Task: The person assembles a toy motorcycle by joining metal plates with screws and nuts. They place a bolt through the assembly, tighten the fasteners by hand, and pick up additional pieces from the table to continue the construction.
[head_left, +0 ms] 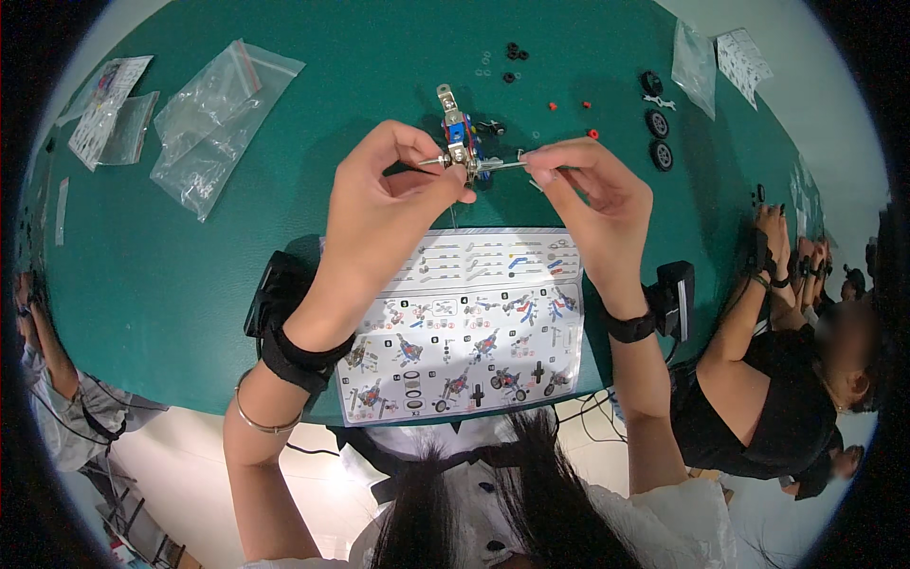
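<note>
The left hand (pixel 393 185) is up above the green desk (pixel 171 275), and its thumb and fingers are pinched tight on a small toy model (pixel 462 142) made of silver metal strips and blue parts. The right hand (pixel 588 190) is just beside it, and its fingertips are pinched on a thin metal rod (pixel 502 165) that sticks out of the model's side. The model sits between the two hands, held over the desk. Under the hands lies a paper with building pictures (pixel 474 332). Three small black wheels (pixel 657 123) lie on the desk to the right, well apart from the hands. Some tiny red bits (pixel 586 104) lie near the model. Clear plastic bags (pixel 213 119) lie far to the left.
</note>
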`<act>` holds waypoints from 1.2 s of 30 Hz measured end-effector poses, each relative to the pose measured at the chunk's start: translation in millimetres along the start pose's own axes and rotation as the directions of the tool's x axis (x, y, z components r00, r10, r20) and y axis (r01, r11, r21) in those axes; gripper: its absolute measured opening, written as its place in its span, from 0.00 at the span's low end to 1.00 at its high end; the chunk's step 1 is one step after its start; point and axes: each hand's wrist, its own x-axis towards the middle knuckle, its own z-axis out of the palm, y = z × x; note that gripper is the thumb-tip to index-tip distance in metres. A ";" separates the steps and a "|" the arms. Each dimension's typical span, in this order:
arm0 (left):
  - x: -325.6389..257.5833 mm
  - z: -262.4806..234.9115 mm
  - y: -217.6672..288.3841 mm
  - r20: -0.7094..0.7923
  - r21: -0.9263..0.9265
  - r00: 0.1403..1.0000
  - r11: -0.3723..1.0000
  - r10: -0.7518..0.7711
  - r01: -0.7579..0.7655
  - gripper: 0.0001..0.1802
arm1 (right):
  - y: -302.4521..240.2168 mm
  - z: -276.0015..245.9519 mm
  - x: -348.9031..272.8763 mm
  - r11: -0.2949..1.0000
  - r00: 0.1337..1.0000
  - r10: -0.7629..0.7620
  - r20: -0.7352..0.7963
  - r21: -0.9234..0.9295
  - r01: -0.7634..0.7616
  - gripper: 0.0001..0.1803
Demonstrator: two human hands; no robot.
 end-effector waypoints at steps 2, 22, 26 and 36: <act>0.8 -0.1 -0.3 0.015 0.003 1.000 1.000 0.026 -0.026 0.06 | 0.0 1.5 -0.5 1.000 1.000 -0.017 -0.019 -0.002 0.017 0.08; 0.0 -2.9 4.1 -0.013 0.116 1.000 0.993 0.005 -0.003 0.14 | -9.9 -2.8 -2.2 0.979 0.981 0.146 0.130 0.125 -0.162 0.09; 0.7 -2.1 4.8 -0.014 0.123 1.000 0.992 0.012 -0.010 0.14 | -12.0 -7.9 1.7 0.959 0.942 0.227 0.247 0.114 -0.261 0.10; 2.3 -2.3 5.1 -0.039 0.095 0.999 0.996 0.002 0.002 0.16 | -1.9 -11.5 7.7 0.922 0.915 0.267 0.303 0.195 -0.333 0.13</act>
